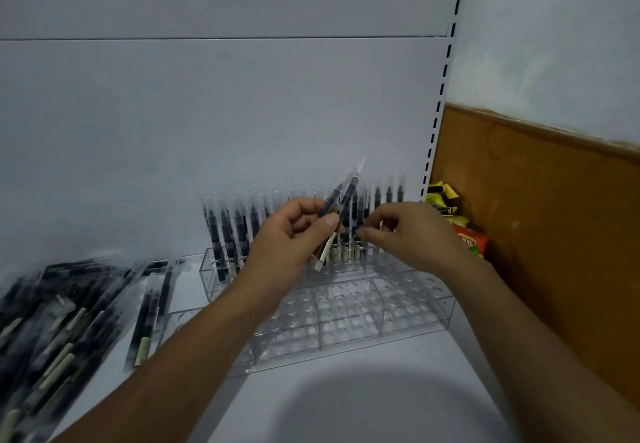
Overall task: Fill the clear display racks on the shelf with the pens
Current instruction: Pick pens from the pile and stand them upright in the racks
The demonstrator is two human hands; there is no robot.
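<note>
The left hand (291,234) holds two wrapped pens (341,207) above the rack; their long axis is tilted, the tips pointing up and to the right. The right hand (412,234) pinches its fingers narrow near those pens; whether it grips something, I cannot tell. The clear rack (346,307) stands on a white shelf (346,408) against a white back panel (207,113). Its back row has upright pens (221,234); its front holes are free. More pens lie in a pile (62,321) on the left.
</note>
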